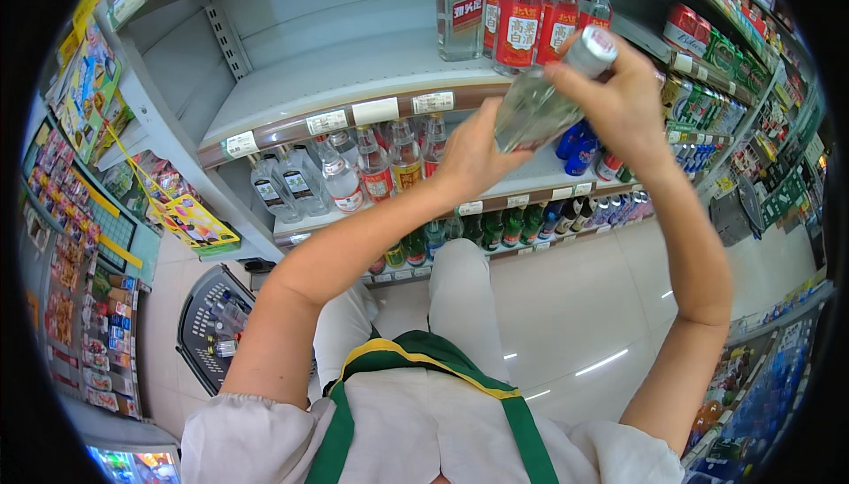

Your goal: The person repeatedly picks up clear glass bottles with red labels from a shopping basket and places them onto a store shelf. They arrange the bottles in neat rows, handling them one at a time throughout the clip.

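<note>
A clear glass liquor bottle (540, 109) with a pale silvery cap is held tilted in front of the shelves. My right hand (613, 96) grips it around the neck, just below the cap. Lower down, my left hand (474, 152) supports the bottle's body near its base, fingers behind the glass. Beyond the hands, on the upper shelf (318, 89), stands a square clear bottle (459, 13) with a red label. Close to its right are several red-labelled clear bottles (519, 19), partly hidden by the held bottle and my right hand.
Clear liquor bottles (375, 162) line the shelf below, and green bottles (494, 228) fill the bottom one. A grey shopping basket (199, 325) with several bottles in it rests on the floor at left. Packaged cans (703, 39) sit on shelves at right.
</note>
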### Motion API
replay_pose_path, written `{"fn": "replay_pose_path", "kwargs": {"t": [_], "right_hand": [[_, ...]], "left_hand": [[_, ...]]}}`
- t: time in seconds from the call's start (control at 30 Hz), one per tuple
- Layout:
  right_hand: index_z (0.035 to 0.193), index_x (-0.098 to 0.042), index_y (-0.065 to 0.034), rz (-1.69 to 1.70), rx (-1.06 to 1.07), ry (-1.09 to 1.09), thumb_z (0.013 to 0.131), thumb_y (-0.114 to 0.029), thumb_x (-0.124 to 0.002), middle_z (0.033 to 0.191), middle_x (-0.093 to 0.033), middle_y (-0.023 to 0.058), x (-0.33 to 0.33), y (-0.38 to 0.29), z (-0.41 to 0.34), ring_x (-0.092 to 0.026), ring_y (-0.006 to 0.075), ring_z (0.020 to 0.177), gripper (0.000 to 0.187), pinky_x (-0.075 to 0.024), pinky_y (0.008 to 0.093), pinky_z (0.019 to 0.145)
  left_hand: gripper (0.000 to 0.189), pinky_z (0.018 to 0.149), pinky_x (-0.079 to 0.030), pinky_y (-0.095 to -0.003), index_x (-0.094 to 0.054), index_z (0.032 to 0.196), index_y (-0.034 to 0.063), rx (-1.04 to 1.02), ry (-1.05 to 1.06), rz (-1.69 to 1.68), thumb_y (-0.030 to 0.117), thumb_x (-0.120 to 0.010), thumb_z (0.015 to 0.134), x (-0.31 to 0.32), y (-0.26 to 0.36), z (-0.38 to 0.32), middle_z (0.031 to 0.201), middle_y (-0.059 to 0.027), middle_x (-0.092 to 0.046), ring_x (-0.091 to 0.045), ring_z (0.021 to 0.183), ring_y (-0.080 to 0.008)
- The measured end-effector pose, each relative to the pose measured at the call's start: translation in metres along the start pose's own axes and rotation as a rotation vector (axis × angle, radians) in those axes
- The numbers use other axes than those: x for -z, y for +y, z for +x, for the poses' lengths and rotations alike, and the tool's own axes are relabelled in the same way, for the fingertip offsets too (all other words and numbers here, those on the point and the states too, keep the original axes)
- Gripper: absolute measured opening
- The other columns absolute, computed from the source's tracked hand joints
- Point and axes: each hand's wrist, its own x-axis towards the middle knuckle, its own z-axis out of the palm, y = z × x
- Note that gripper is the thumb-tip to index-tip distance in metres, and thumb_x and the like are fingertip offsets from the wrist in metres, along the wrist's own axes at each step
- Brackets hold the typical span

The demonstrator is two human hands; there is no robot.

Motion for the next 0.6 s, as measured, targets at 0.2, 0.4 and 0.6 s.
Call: {"fn": "replay_pose_path", "kwargs": {"t": [0.2,0.4,0.6], "right_hand": [[0.087,-0.061,0.0,0.063,-0.15,0.065,0.072,-0.01,-0.076,0.08,-0.057,0.0064,-0.048,0.075,-0.062,-0.055,0.0116,0.067,0.024,-0.0458,0.026,0.059],[0.083,-0.06,-0.0008,0.008,-0.219,0.14,0.071,-0.015,-0.076,0.077,-0.055,0.0098,-0.105,0.155,-0.09,-0.055,0.0202,0.063,0.024,-0.0447,0.0299,0.056],[0.082,-0.061,-0.0008,-0.084,-0.202,0.112,0.07,-0.02,-0.074,0.08,-0.058,0.0142,-0.148,0.195,-0.076,-0.058,0.0337,0.071,0.027,-0.0466,0.0395,0.063]], "left_hand": [[0.062,0.079,-0.048,-0.046,-0.041,0.12,0.0008,0.262,-0.125,0.099,0.017,-0.077,0.072,-0.049,-0.057,-0.046,0.104,-0.0248,-0.06,-0.058,0.097,-0.0437],[0.067,0.079,-0.048,-0.0491,-0.032,0.134,-0.0073,0.441,-0.224,0.132,0.013,-0.067,0.08,-0.062,-0.099,-0.068,0.1,-0.0347,-0.059,-0.059,0.096,-0.0471],[0.059,0.095,-0.042,-0.0474,-0.034,0.134,-0.0069,0.328,-0.341,0.265,0.009,-0.061,0.084,-0.054,-0.124,-0.108,0.121,-0.0366,-0.049,-0.049,0.114,-0.0476]]}}
